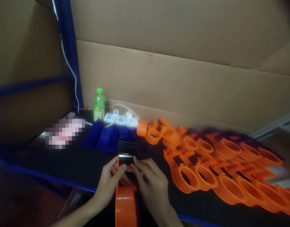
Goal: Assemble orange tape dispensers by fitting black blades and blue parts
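Note:
An orange plastic tape dispenser (126, 205) is held between my two hands near the front edge of the table, its round body hanging toward me. Across its far end runs a toothed metal blade (126, 156). My left hand (112, 176) grips the frame from the left, with the thumb on the front of it. On the other side, my right hand (152, 178) pinches the frame just below the blade's right end. Both hands are closed; some fingertips are hidden behind the dispenser.
Several orange dispensers (206, 176) lie in rows on the right of the black table (71, 164). Behind my hands are stacked dark blue pieces (101, 138), a green-capped bottle (99, 105) and a power strip (118, 119) with cables. A cardboard wall (171, 75) stands behind.

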`<state>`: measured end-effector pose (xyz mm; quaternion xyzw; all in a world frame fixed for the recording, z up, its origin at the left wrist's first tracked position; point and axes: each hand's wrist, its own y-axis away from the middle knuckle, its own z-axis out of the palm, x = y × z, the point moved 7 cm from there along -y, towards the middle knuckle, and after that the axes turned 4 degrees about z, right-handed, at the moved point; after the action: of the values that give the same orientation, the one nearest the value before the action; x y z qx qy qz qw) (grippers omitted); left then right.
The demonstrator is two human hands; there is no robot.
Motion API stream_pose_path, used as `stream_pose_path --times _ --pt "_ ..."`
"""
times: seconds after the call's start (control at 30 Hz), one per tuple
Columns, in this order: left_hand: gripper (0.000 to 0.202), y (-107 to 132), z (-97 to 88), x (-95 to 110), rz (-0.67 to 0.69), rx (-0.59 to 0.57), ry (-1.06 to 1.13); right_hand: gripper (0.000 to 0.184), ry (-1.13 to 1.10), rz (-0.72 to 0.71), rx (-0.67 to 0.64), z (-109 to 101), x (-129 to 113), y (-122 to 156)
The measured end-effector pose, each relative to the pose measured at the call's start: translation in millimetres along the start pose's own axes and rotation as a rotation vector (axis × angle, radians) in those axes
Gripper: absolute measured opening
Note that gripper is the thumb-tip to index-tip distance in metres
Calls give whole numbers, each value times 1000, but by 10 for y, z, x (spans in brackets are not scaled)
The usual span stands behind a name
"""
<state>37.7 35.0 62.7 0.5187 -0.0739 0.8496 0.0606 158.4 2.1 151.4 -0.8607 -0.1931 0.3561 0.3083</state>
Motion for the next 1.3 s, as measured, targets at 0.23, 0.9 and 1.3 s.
stream_pose_path --times 0.23,0.9,1.3 --pt "30 16 -14 -30 -93 100 249 34 91 -85 -161 72 30 13" --pt "29 45 -40 50 -128 96 152 21 612 407 -402 67 1142 -287" --pt "25 32 -25 56 -121 119 176 17 424 370 -278 -17 1140 -320"
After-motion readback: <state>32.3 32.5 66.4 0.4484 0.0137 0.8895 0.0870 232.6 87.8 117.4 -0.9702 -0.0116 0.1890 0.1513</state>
